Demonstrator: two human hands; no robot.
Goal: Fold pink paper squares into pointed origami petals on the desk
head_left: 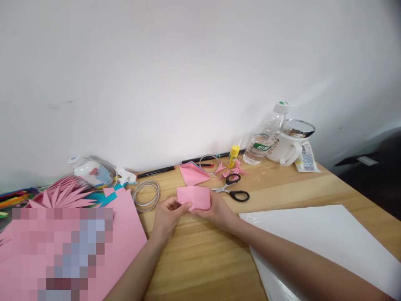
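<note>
A small creased piece of pink paper (194,195) is held up over the wooden table between my two hands. My left hand (171,212) is closed on its left and lower edge, the thumb pressed against the near side. On the right edge and lower corner, my right hand (216,210) grips the same paper, its fingers partly hidden behind it. Just behind the paper lies a stack of folded pink sheets (193,173). Black-handled scissors (233,190) rest right of my right hand, close to a yellow glue stick (233,156) and several small folded pink pieces (238,168).
Large pink sheets (125,234) cover the left side, partly pixelated. A coiled cable (146,195) and black pen (156,172) lie behind my left hand. A water bottle (261,140) and white mug (286,148) stand back right, and a white board (319,242) lies at right.
</note>
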